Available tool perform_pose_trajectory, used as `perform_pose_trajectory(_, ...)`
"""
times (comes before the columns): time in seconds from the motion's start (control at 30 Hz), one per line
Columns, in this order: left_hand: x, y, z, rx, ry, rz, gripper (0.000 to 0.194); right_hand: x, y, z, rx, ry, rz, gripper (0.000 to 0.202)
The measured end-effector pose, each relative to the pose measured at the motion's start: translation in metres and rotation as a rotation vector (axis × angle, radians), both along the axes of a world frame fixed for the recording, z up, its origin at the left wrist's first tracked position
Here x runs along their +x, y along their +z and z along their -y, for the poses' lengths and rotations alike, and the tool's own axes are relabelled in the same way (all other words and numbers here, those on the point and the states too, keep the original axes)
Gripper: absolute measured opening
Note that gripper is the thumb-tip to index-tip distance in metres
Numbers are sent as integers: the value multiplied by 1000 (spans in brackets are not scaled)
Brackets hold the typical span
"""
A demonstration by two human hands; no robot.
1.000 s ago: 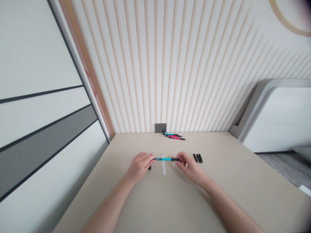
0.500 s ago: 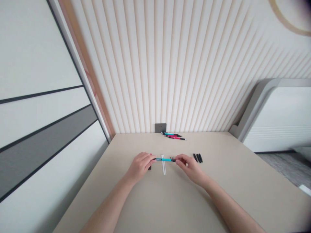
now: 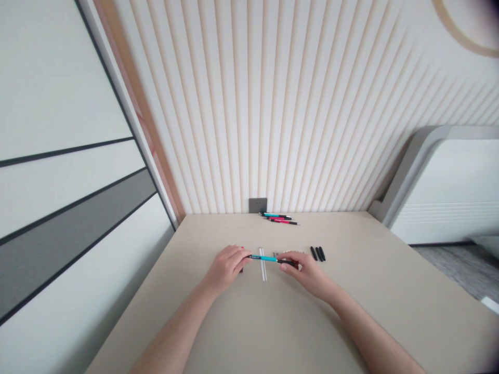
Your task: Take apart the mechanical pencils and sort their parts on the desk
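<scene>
Left hand [image 3: 225, 267]: fingers closed on the far-left end of the blue barrel [image 3: 268, 258], back of the hand up. Right hand [image 3: 306, 269]: fingers narrow, pinching the black grip [image 3: 286, 262] at the barrel's right end. Both pieces are held over the middle of the tabletop [image 3: 241, 327], with the barrel passing above two white strips [image 3: 262, 267].

Change against the earlier frames: a second ago grip and barrel form one straight line, right fingers at the grip's tip. Now the grip slants down to the right, out of line with the barrel, a small pale spot at the joint; whether they touch cannot be told. Right fingers lie along the grip. Left hand nearly unmoved.

Unchanged: three black pieces [image 3: 317, 253] side by side, right of the right hand; blue and red pens [image 3: 279, 218] at the back edge, near the socket [image 3: 258, 204].
</scene>
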State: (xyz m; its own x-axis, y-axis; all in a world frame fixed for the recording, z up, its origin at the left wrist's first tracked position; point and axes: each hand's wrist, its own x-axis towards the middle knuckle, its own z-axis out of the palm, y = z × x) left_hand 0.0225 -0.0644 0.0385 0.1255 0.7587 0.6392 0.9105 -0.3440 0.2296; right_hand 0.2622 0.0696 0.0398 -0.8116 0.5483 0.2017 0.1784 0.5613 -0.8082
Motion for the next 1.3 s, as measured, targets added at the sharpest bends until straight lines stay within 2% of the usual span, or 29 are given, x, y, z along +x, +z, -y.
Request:
perform_pose_trajectory(0.2,1,1,0,-11,-19,0,16,-1,0,3,31,-10,-1,30)
perform_pose_trajectory(0.53,-10,-3,-1,-6,133,102,18,11,1,-6,39,6,119,22)
perform_pose_trajectory(0.67,-10,-4,-1,-20,165,120,18,13,2,-6,136,38,181,20)
perform_pose_trajectory(0.8,-8,-2,-1,-45,143,93,17,12,3,-3,292,67,205,17)
perform_pose_trajectory(0.9,-6,-3,-1,-72,119,57,17,12,1,-3,341,56,253,13)
perform_pose_trajectory(1.03,-5,-4,-1,-104,53,14,16,14,-2,-5,328,44,317,6)
perform_pose_trajectory(1.2,0,-3,0,-135,-12,-36,16,11,5,0,241,44,213,27)
perform_pose_trajectory(1.3,3,-3,0,-137,-45,-53,15,4,6,7,228,85,146,27)
